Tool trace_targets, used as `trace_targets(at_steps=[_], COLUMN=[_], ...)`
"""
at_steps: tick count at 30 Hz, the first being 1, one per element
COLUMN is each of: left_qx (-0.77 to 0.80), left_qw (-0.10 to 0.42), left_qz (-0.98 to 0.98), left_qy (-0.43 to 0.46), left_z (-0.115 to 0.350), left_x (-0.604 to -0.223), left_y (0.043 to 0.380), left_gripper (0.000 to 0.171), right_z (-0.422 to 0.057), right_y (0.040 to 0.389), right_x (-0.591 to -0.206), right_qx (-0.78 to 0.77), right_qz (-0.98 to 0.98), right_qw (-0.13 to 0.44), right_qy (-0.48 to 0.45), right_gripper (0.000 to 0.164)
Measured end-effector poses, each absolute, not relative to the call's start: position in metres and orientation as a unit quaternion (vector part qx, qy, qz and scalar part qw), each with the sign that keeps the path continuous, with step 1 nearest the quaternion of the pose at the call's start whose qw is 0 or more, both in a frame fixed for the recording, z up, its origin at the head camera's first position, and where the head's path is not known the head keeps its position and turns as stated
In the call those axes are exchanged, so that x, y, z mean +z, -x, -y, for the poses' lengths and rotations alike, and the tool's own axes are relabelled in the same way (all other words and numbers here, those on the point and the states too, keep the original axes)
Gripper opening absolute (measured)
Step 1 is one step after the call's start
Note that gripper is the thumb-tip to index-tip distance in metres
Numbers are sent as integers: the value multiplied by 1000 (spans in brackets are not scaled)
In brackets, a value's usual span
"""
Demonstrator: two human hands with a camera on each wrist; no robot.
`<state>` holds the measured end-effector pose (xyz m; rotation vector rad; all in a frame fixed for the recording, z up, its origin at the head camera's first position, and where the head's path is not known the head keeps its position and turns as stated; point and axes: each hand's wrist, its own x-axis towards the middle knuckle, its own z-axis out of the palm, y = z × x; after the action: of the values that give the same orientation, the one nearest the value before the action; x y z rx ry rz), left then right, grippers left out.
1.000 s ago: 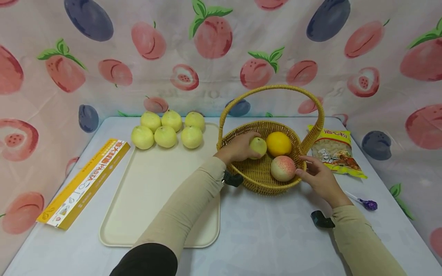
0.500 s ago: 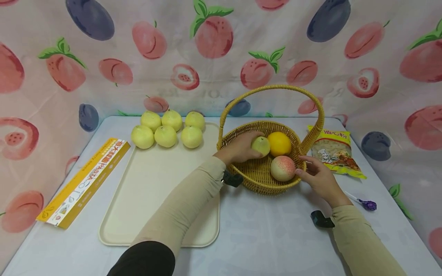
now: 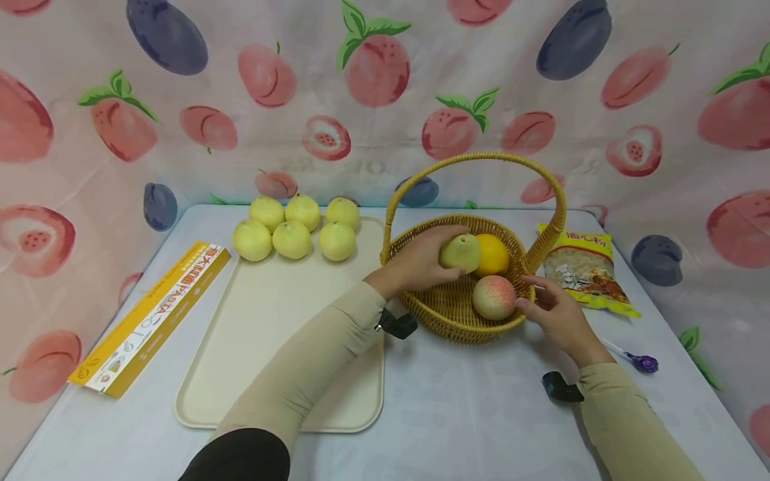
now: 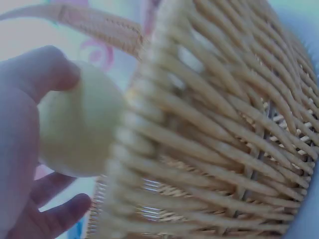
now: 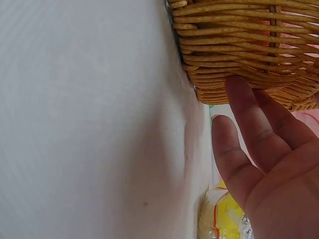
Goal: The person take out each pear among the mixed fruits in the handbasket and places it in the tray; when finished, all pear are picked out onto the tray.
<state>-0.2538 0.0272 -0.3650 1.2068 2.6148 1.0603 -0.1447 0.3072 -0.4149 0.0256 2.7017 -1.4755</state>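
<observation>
My left hand (image 3: pixel 421 260) grips a pale yellow-green pear (image 3: pixel 460 254) over the left part of the wicker basket (image 3: pixel 442 319). In the left wrist view the pear (image 4: pixel 82 124) shows beside the basket rim, the thumb pressed on its side. Inside the basket lie an orange (image 3: pixel 494 256), partly hidden by the held pear, and a pink-and-cream peach (image 3: pixel 494 297). My right hand (image 3: pixel 559 321) holds the basket's right rim near the handle base. Seen from the right wrist, its fingers (image 5: pixel 241 99) reach against the outer weave.
Several more pears (image 3: pixel 292 239) stand in two rows at the far end of a cream tray (image 3: pixel 283 334). A long yellow pasta box (image 3: pixel 150 317) lies left of it. Right of the basket are a yellow pasta bag (image 3: pixel 586 270) and a purple-wrapped lollipop (image 3: pixel 642 363). A fruit-print cloth hangs behind.
The held pear has come up and to the right, looking larger and covering part of the orange. My right hand stays at the basket rim. The head view has shifted slightly.
</observation>
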Motion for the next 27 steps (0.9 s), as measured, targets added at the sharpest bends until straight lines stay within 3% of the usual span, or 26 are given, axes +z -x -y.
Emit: trace_targets(at_steps=[13,27], left_qx=[300,308], left_qw=[47,56], left_qz=[-846,-845], left_qy=[-439,-434], left_z=[8,70], left_x=[-338,-336], left_y=[225,198], left_gripper=[66,64], right_z=[-307,-306], right_y=[145,146], right_x=[-413,-410], right_qx=[-476,-467], right_qz=[-879,-882], right_qw=[34,51], right_qy=[-9,-13], right_gripper=[69,72])
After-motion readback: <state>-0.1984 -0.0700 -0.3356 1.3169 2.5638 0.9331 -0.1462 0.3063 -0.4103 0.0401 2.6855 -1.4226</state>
